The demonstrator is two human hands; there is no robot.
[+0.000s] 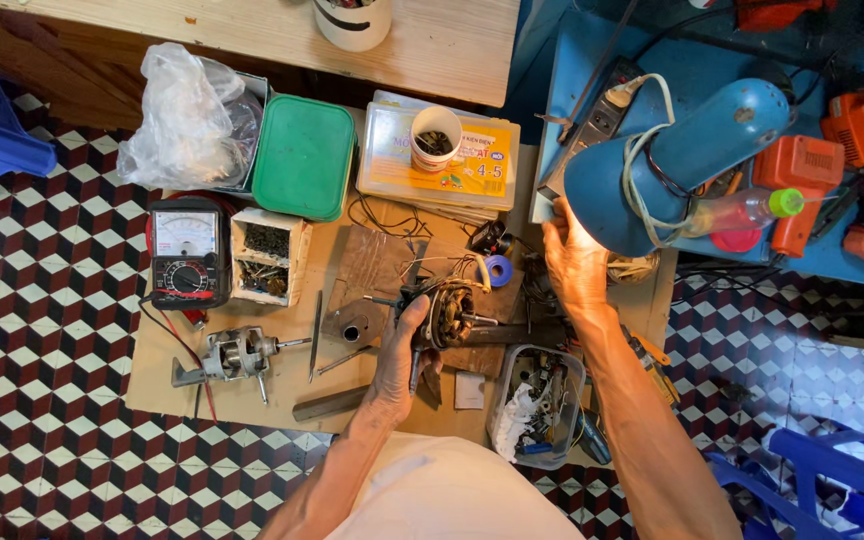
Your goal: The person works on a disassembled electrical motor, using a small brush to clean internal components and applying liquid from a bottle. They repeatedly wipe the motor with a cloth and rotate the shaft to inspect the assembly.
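Motor: small electric motor [449, 316] with copper windings and a shaft, mid-board on the cardboard sheet [162, 380], loose wires trailing far of it.
Left hand: left hand [399, 352] closed round the motor's near-left side, fingers wrapped and pressing on its frame.
Right hand: right hand [574, 262] at the rim of the blue desk lamp [672, 165], fingers spread against the shade; whether they pinch the rim cannot be told.
Risk: likely the one-handed hold lets the motor roll and tug its thin wires; the lamp shade may be hot to the touch.
Containers: clear tub [537, 405], near right, holds white rag and small parts; white cup [435, 138], far, holds dark bits; divided box [267, 258], left, holds screws; green-lidded box [304, 157] shut.
Nearby: analogue multimeter [188, 253] left; second motor [237, 355] near left.
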